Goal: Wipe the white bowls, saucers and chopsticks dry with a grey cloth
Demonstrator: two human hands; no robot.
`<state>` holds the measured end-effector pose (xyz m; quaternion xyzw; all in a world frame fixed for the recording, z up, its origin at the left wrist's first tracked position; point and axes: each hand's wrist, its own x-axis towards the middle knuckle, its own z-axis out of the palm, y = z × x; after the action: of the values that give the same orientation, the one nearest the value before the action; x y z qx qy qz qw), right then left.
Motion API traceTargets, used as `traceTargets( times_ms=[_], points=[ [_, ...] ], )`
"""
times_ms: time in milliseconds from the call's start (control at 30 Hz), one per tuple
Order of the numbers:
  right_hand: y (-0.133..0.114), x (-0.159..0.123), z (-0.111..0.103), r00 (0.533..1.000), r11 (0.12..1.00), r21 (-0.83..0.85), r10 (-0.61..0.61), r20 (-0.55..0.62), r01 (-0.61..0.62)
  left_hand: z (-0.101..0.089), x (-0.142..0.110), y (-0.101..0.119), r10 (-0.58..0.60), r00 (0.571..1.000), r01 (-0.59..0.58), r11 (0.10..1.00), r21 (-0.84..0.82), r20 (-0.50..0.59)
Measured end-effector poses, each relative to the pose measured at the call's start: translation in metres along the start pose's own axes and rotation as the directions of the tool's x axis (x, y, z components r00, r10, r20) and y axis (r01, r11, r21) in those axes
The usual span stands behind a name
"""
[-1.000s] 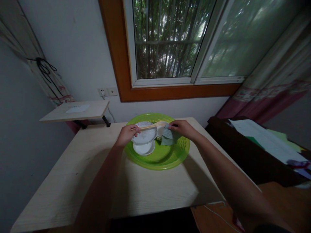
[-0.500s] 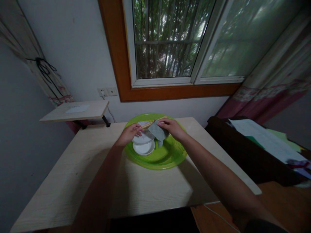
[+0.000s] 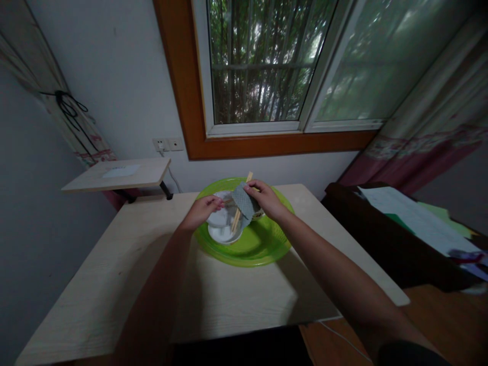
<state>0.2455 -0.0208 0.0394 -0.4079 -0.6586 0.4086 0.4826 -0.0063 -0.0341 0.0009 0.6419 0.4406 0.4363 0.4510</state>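
My right hand (image 3: pixel 263 197) is closed on a grey textured cloth (image 3: pixel 244 198). A pair of light wooden chopsticks (image 3: pixel 236 219) runs steeply through the cloth, its ends showing above and below. My left hand (image 3: pixel 206 209) is closed in a pinch, with a thin stick (image 3: pixel 227 202) that looks like a chopstick reaching from its fingertips towards the cloth. Both hands are over a green plastic basin (image 3: pixel 259 258). Inside it, white dishes (image 3: pixel 224 235) sit under my left hand, and another dish (image 3: pixel 259 214) is partly hidden behind the cloth.
The basin stands on a pale wooden table (image 3: pixel 236 300). A small raised shelf (image 3: pixel 118 175) with a paper on it is at the back left. The window wall lies behind the table. To the right, a dark brown piece of furniture (image 3: pixel 366 239) carries papers.
The chopsticks lay nearly level between my hands; now a pair slants steeply through the cloth at my right hand. The cloth has shifted slightly, and one thin stick stays at my left fingertips.
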Motion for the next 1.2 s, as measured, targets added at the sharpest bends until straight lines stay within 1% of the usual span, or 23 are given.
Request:
traceTargets(
  times_ms=[33, 100, 167, 267, 400, 500, 633, 733, 800, 867, 900, 967, 1067, 1133, 1200],
  points=[
    [-0.001, -0.001, 0.002, 0.998, 1.000, -0.021, 0.017, 0.061, -0.015, 0.000, 0.000, 0.000, -0.007, 1.000, 0.007, 1.000, -0.014, -0.009],
    [-0.001, -0.003, 0.005, 0.978, 0.996, -0.081, 0.041, 0.203, -0.025, 0.000, 0.000, 0.002, -0.015, 0.999, 0.014, 0.999, -0.031, -0.031],
    [0.001, -0.003, 0.010, 0.946, 0.991, -0.136, 0.027, 0.323, 0.018, 0.000, -0.002, 0.007, -0.022, 0.998, 0.021, 0.999, -0.028, -0.057],
    [0.006, -0.003, 0.016, 0.902, 0.975, -0.189, -0.027, 0.431, 0.119, 0.000, -0.004, 0.012, -0.043, 0.995, 0.043, 0.999, -0.001, -0.092],
    [0.008, -0.002, 0.023, 0.841, 0.932, -0.277, -0.050, 0.539, 0.232, 0.000, -0.004, 0.013, -0.059, 0.996, 0.061, 0.998, 0.027, -0.072],
    [0.005, -0.005, 0.027, 0.798, 0.918, -0.289, -0.048, 0.600, 0.272, 0.000, -0.003, 0.011, -0.051, 0.998, 0.052, 0.998, 0.037, -0.021],
    [0.000, -0.008, 0.033, 0.777, 0.905, -0.287, -0.071, 0.626, 0.313, -0.002, -0.004, 0.012, -0.036, 0.998, 0.034, 0.998, 0.054, 0.042],
    [-0.005, -0.009, 0.033, 0.766, 0.904, -0.271, -0.090, 0.637, 0.332, -0.003, -0.006, 0.015, -0.042, 0.998, 0.040, 0.998, 0.044, 0.042],
    [-0.008, -0.008, 0.029, 0.778, 0.899, -0.262, -0.125, 0.616, 0.352, -0.004, -0.007, 0.018, -0.044, 0.999, 0.044, 0.999, 0.023, 0.022],
    [-0.012, -0.007, 0.021, 0.812, 0.893, -0.269, -0.160, 0.561, 0.362, -0.003, -0.008, 0.019, -0.044, 0.999, 0.044, 0.999, 0.007, -0.003],
    [-0.013, -0.006, 0.016, 0.836, 0.895, -0.282, -0.157, 0.526, 0.346, -0.003, -0.008, 0.020, -0.045, 0.999, 0.045, 0.999, 0.004, -0.014],
    [-0.014, -0.003, 0.005, 0.888, 0.909, -0.320, -0.102, 0.448, 0.266, -0.003, -0.009, 0.020, -0.049, 0.998, 0.049, 0.999, 0.000, -0.031],
    [-0.012, 0.003, -0.012, 0.961, 0.908, -0.400, -0.012, 0.275, 0.126, -0.003, -0.008, 0.017, -0.055, 0.998, 0.054, 0.998, -0.022, -0.038],
    [-0.010, 0.008, -0.019, 0.990, 0.881, -0.466, -0.023, 0.136, 0.085, -0.004, -0.008, 0.016, -0.050, 0.998, 0.049, 0.998, -0.051, -0.026],
    [-0.008, 0.011, -0.021, 0.997, 0.853, -0.516, -0.073, 0.027, 0.076, -0.004, -0.008, 0.015, -0.046, 0.999, 0.045, 0.996, -0.077, -0.012]
  ],
)
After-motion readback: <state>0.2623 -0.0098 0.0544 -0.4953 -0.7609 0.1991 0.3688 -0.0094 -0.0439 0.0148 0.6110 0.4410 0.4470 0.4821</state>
